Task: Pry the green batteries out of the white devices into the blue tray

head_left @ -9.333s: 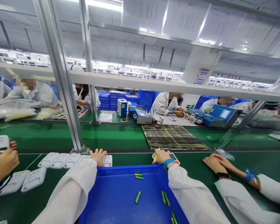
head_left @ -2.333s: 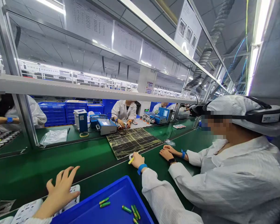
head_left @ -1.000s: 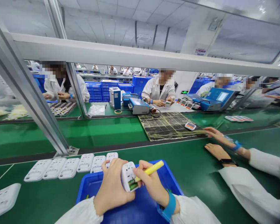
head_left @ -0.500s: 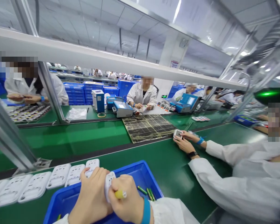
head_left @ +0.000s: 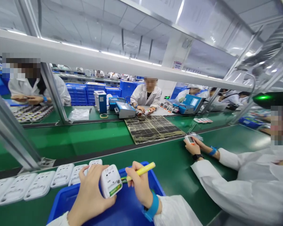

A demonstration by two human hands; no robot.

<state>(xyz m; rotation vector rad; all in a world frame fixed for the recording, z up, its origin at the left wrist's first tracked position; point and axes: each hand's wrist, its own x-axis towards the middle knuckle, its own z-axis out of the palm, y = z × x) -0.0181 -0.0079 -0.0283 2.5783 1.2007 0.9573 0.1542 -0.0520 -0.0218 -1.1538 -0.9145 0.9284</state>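
Note:
My left hand point(head_left: 91, 191) grips a white plastic device housing point(head_left: 109, 177) by its sides, tilted so that its back with small slots faces me. A green battery point(head_left: 115, 190) shows in the compartment along its lower edge. Beside it, my right hand point(head_left: 140, 185) is closed around a yellow pen-like tool point(head_left: 146, 168), whose thick end points up and right. The tool's working end lies toward the housing; whether it touches is unclear. Both hands are over a blue bin point(head_left: 129, 208). Thin green and yellow pieces between the hands are too small to make out.
Several white housings point(head_left: 39, 185) lie in a row left of the bin. To the right, a co-worker's hands point(head_left: 193, 147) hold a white and orange device point(head_left: 190, 140). A dark patterned mat point(head_left: 153, 128) lies ahead. A metal post point(head_left: 16, 138) stands at left.
My hands have moved apart, and the right hand with the yellow tool has shifted right. The housing has turned, exposing its back and battery. The co-worker's device has moved slightly right and turned.

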